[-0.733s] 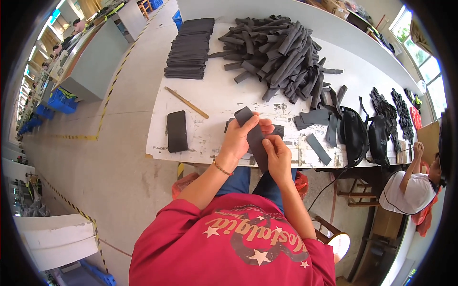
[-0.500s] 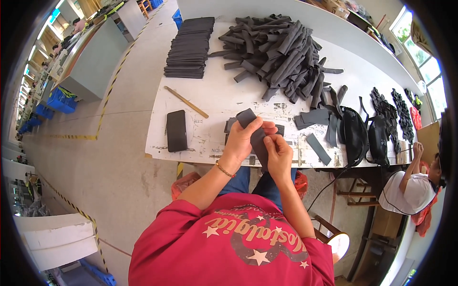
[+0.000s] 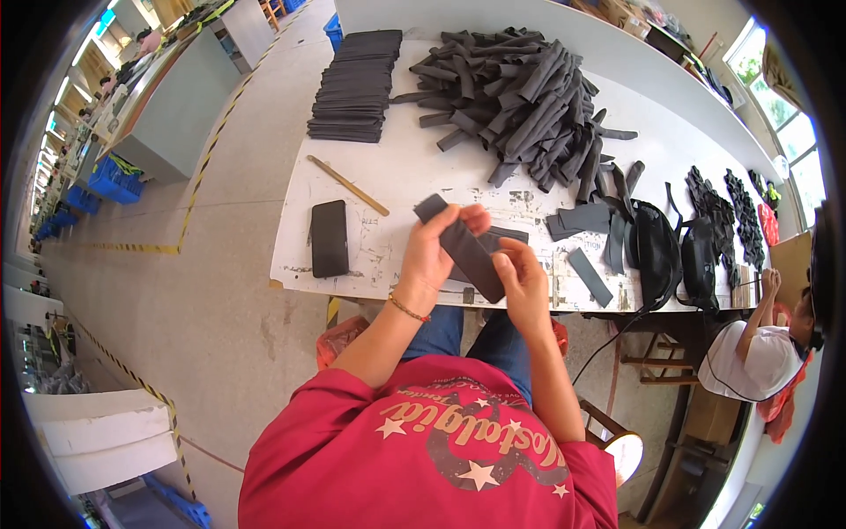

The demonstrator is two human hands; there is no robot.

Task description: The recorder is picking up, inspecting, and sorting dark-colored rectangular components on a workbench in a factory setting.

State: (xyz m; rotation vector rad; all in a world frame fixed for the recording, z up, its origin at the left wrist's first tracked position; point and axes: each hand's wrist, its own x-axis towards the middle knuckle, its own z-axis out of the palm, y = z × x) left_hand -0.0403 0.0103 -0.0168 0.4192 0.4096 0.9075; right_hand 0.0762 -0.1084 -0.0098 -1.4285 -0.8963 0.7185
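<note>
1 dark strip is clamped by left hand and right hand fingers; it could be creased by uneven pulling.

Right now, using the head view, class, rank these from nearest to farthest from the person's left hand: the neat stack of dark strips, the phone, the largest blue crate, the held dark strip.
From the left hand:
1. Held dark strip: touching it.
2. Phone: left, on the table.
3. Neat stack: table's far left.
4. Largest blue crate: far left, off the table.
</note>
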